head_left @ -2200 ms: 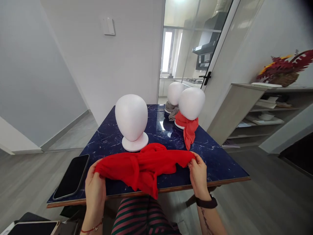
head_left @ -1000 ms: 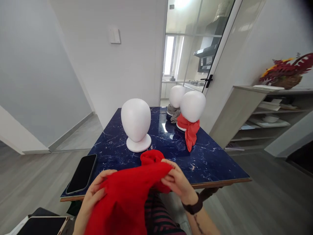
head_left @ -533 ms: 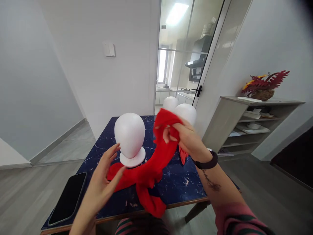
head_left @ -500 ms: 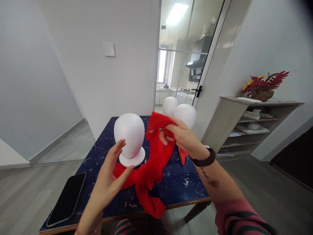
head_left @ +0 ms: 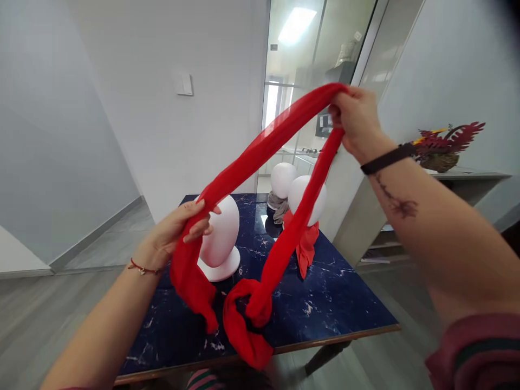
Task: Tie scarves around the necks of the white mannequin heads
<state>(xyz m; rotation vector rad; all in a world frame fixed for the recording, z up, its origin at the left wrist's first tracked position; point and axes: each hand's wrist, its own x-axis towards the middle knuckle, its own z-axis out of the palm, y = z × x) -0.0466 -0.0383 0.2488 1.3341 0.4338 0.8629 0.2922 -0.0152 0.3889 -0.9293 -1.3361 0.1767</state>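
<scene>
A long red scarf [head_left: 268, 135] is stretched between my two hands. High on the right, my right hand [head_left: 359, 122] is closed around the scarf, which folds over there and runs back down to the table. Lower left, my left hand [head_left: 184, 225] pinches it between thumb and fingers, one end hanging below. The rest of the cloth lies in a loose coil at the table's front edge. Just behind my left hand stands a bare white mannequin head [head_left: 225, 233] on its round base, partly covered by the hand and scarf.
Two more white heads stand at the back right of the dark blue marbled table [head_left: 325, 303]. The nearer head [head_left: 298, 192] has a coral cloth [head_left: 307, 246] at its base, the farther head [head_left: 283, 180] a grey cloth [head_left: 278, 207]. Beyond are a glass door and a shelf [head_left: 467, 181].
My right hand has risen up and to the right, drawing the scarf out long. My left hand, open before, now grips it. The phone at the left is no longer visible.
</scene>
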